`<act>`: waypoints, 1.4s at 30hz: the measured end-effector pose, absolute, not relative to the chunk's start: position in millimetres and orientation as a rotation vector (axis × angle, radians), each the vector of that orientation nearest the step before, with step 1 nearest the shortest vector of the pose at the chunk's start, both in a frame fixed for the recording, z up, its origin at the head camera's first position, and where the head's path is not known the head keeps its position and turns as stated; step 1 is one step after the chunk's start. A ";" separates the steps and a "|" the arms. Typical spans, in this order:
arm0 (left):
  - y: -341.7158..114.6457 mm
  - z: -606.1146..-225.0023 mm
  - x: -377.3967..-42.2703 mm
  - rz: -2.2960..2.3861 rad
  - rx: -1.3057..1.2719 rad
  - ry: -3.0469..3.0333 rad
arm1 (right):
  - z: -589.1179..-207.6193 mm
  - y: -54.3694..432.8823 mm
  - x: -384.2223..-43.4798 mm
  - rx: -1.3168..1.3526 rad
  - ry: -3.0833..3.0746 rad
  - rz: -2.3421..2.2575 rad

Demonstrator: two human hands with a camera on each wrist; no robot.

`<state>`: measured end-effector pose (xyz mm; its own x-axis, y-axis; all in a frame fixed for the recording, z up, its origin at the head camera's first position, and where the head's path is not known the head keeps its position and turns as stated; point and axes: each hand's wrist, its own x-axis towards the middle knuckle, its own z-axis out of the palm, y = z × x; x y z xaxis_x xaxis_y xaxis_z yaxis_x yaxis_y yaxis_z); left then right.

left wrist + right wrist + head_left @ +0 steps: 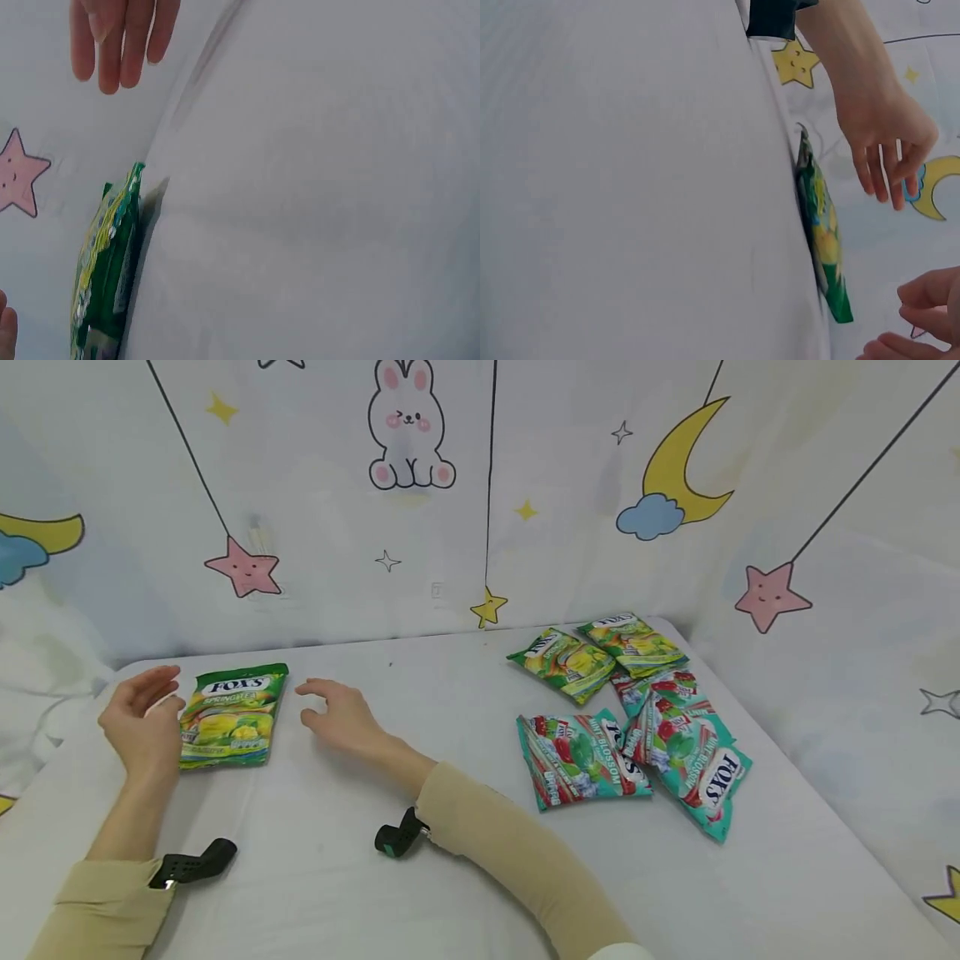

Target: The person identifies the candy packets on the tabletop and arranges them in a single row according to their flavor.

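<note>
A green and yellow candy bag (234, 718) marked Fox's Spring Tea lies face up on the white table, toward the left. My left hand (146, 720) is at its left side with fingers loosely bent, overlapping the bag's edge in the head view. To the bag's right hovers my right hand (341, 717), a gap apart from it, fingers relaxed and holding nothing. From the left wrist view the bag (109, 270) shows edge-on, with the left fingers (112, 52) above the table. The right wrist view shows the bag (823, 232) between both hands.
On the right, two green and yellow bags (567, 665) lie at the back. Nearer are several teal and red candy bags (581, 756), some overlapping. The white table (337, 893) meets a patterned curtain (315, 468) at the back. Each wrist wears a black camera strap (197, 864).
</note>
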<state>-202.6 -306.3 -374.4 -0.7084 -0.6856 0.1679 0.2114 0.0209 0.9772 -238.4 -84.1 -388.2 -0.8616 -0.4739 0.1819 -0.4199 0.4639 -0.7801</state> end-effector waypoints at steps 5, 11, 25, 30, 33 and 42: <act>-275.2 -371.4 -212.8 -1.784 0.445 -1.816 | -381.1 -67.2 -244.8 -0.768 2.653 -1.390; -234.9 -371.3 -229.2 -1.840 0.363 -1.942 | -375.1 -51.5 -249.9 -0.703 2.629 -1.447; -154.2 -377.7 -252.7 -1.876 0.237 -2.128 | -358.5 -1.1 -276.5 -0.453 2.636 -1.560; -130.6 -381.5 -259.6 -2.002 0.188 -2.118 | -350.0 24.3 -284.9 -0.383 2.567 -1.575; -117.8 -385.3 -261.6 -2.061 0.146 -2.135 | -344.3 40.4 -290.8 -0.373 2.528 -1.566; -80.1 -395.1 -264.5 -2.235 0.102 -2.164 | -338.9 92.3 -307.0 -0.370 2.484 -1.528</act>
